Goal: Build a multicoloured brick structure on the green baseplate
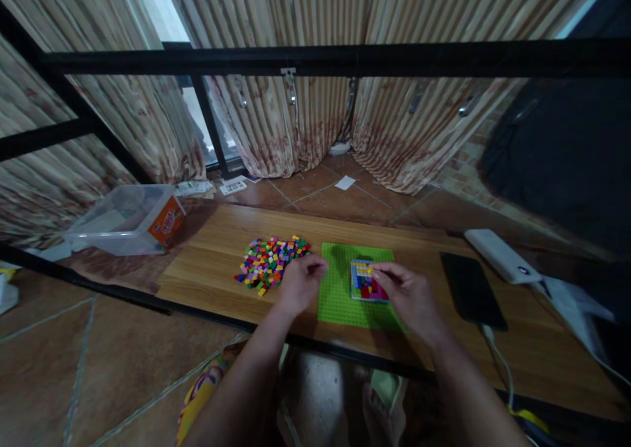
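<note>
A green studded baseplate (336,296) lies on the wooden table, and on it is a small rectangular build of colourful toy bricks (365,292) with a pale border. My right hand (409,297) is over the build's right side, thumb and finger pinched on what looks like a yellow brick at its upper part. Between the baseplate's left edge and a pile of loose bricks (270,260) is my left hand (298,285). Its fingers are curled and pinched together; whether anything small is in them I cannot make out.
A black phone (473,289) with a white cable lies right of the baseplate, beside a white power bank (503,256). A clear plastic box (128,220) with an orange label stands at the left. A black metal bar (315,60) crosses in front of the curtains.
</note>
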Action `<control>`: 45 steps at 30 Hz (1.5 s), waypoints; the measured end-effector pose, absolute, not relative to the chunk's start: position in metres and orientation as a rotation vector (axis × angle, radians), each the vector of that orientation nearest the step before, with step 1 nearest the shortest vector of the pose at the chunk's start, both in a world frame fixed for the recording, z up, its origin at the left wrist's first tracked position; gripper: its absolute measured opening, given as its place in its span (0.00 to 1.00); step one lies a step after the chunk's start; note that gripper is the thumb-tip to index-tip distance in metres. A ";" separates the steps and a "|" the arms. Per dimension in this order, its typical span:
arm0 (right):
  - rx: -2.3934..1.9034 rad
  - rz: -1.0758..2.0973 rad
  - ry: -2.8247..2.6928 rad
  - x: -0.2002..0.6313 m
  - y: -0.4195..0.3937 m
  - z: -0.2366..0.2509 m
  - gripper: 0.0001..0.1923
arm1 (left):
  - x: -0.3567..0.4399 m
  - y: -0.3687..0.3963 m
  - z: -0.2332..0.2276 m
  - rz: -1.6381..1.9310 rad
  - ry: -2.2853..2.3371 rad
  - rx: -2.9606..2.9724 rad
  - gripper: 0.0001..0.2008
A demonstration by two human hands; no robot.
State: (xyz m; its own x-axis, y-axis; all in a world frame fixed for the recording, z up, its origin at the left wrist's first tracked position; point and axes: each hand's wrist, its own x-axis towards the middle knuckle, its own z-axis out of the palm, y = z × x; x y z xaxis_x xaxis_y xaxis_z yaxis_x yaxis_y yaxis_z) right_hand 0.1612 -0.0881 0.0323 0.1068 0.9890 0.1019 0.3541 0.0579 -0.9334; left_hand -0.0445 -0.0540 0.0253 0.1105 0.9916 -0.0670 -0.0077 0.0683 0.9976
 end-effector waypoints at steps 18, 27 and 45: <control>-1.701 0.320 -2.091 0.177 -0.081 0.017 0.11 | -0.082 -0.048 0.028 0.442 2.143 1.965 0.11; -1.687 0.233 -2.151 0.176 -0.077 0.010 0.13 | -0.081 -0.049 0.028 0.401 2.203 1.943 0.15; -1.703 0.570 -1.862 0.179 -0.076 0.024 0.06 | -0.085 -0.048 0.026 0.451 2.167 1.904 0.14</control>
State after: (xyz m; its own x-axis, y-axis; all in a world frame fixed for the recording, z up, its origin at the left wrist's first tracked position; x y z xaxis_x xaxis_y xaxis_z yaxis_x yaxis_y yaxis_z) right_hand 0.1790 -0.0759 0.0237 -0.0482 0.9927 0.1104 0.7605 0.1081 -0.6402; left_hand -0.0847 -0.0477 0.0260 -0.1354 0.9902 0.0355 0.9221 0.1128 0.3702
